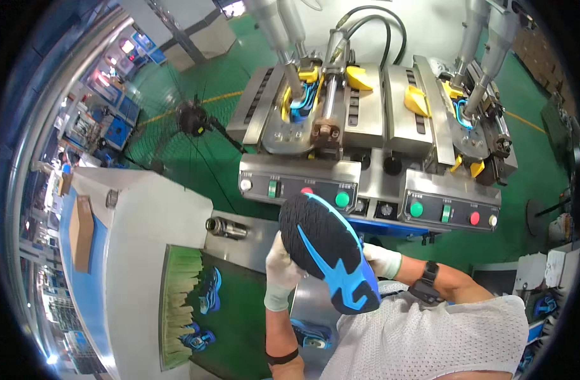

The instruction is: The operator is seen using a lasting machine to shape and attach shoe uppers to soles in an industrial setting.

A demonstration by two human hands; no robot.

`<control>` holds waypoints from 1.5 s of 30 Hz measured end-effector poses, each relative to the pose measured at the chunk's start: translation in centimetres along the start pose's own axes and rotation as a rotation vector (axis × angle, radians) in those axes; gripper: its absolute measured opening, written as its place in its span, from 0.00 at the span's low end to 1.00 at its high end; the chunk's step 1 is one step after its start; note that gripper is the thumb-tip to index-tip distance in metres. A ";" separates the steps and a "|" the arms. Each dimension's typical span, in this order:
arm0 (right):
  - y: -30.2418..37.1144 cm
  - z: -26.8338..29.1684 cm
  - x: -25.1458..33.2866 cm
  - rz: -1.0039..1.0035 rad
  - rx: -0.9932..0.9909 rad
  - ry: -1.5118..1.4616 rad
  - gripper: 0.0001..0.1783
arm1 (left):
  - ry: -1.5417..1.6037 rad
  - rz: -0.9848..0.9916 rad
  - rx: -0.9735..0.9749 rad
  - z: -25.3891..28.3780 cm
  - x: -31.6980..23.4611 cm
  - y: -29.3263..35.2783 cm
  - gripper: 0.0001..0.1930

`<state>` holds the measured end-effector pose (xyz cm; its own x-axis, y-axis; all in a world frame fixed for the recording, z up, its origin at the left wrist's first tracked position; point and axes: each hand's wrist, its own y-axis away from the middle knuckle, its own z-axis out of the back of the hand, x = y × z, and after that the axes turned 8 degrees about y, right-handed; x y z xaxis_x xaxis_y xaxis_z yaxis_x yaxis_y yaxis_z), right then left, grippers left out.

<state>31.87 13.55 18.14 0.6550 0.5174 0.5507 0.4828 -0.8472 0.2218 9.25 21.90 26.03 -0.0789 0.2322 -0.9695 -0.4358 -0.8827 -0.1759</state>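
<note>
A sports shoe [325, 253] is held up in front of me, its black and light-blue sole facing up. Blue-purple upper shows along its lower right edge. My left hand [282, 269], in a white glove, grips the sole's left edge, fingers partly hidden behind it. On the other side my right hand [382, 261], also gloved, closes on the shoe; most of its fingers are covered. Below, another blue shoe [312, 334] lies on a metal surface by my left forearm. Beyond the held shoe stands a press machine with a left button panel [258, 180].
Blue shoes are clamped in the left press station [305, 98] and the right one [464, 114]. At left, shoes [210, 290] lie on a green belt beside a strip-curtained machine [141, 234]. A metal flask [226, 228] lies on a ledge. A black fan [191, 119] stands behind.
</note>
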 end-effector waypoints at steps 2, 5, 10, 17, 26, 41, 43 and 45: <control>2.1 1.5 4.1 0.129 -0.049 0.116 0.40 | 0.177 0.004 -0.094 -2.6 -1.0 -3.6 0.27; 5.5 2.4 9.6 0.235 -0.153 0.189 0.44 | 0.187 0.008 -0.184 -3.7 0.1 -7.9 0.27; 10.8 8.1 13.3 0.431 -0.116 0.033 0.54 | -0.400 -0.157 -0.126 -5.5 2.2 -20.7 0.24; 12.2 9.0 16.7 0.583 -0.228 -0.030 0.50 | -0.726 -0.040 -0.145 -4.3 15.6 -36.2 0.35; 12.1 6.9 17.5 0.525 -0.407 -0.065 0.65 | -0.886 -0.079 -0.303 -5.8 24.7 -45.9 0.45; 4.4 3.8 18.3 0.482 -0.619 0.211 0.39 | -0.598 0.006 -0.366 -0.9 6.2 -33.7 0.31; 1.6 4.3 19.1 0.393 -0.578 0.246 0.38 | -0.335 -0.035 -0.412 0.2 5.2 -26.5 0.26; -3.0 4.5 20.0 0.386 -0.593 0.274 0.30 | -0.236 -0.040 -0.555 0.7 5.9 -19.1 0.27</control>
<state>46.15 27.02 24.84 0.5089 0.1880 0.8401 -0.1960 -0.9249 0.3257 16.52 40.40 23.78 -0.2963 0.2978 -0.9075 0.0853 -0.9381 -0.3357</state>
